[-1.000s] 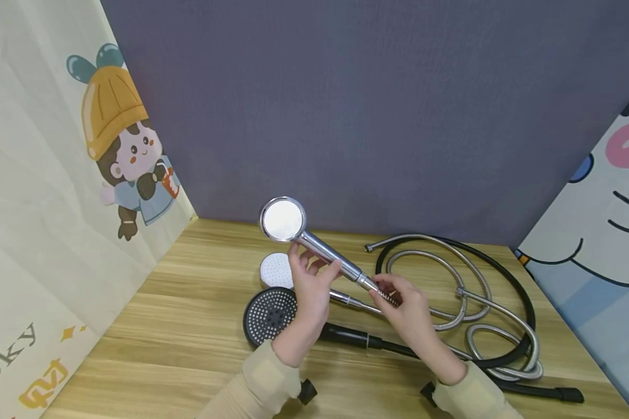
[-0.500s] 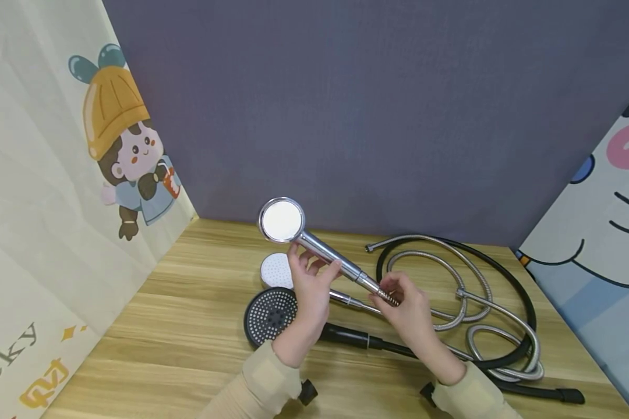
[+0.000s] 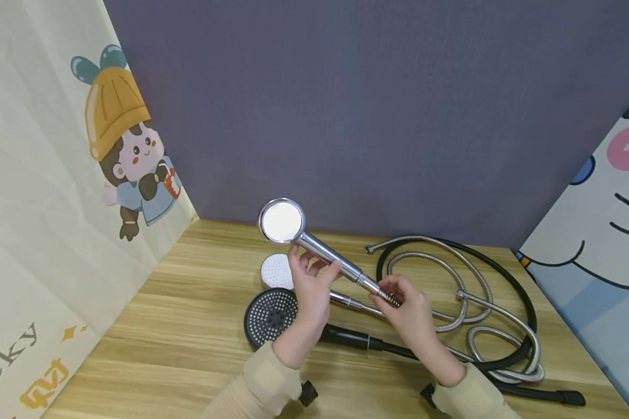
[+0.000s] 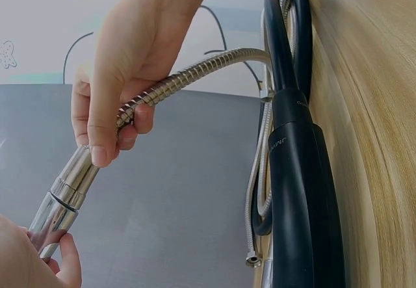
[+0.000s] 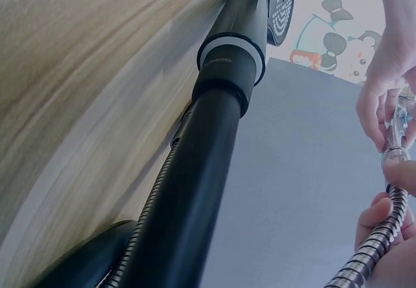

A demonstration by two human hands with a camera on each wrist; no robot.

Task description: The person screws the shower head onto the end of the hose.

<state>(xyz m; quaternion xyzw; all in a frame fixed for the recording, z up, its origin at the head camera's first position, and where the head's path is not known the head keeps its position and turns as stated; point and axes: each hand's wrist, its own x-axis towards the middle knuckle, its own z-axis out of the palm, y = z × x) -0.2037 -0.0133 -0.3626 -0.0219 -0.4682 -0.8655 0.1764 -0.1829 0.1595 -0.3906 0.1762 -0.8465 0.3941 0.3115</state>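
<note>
A chrome hand shower (image 3: 281, 221) with a round, brightly shining face is raised above the table, its handle slanting down to the right. My left hand (image 3: 310, 297) holds that handle from below, between thumb and fingers. At the handle's lower end, my right hand (image 3: 409, 308) pinches the connector of a ribbed metal hose (image 4: 188, 77). In the left wrist view, the chrome connector (image 4: 77, 171) lines up with the handle, a thin dark line showing between the two. The right thumb presses on the connector, and the other fingers curl under the hose.
Below the hands lie a black shower head (image 3: 269, 319) and a white-faced shower head (image 3: 274, 270). Coiled metal hoses (image 3: 477, 279) and a black hose (image 3: 524, 302) spread over the table's right side. A grey panel (image 3: 346, 116) stands behind the wooden table (image 3: 152, 349).
My right fingers have shifted slightly down toward the hose, so more of the connector shows. The left hand and the shower stay almost in place.
</note>
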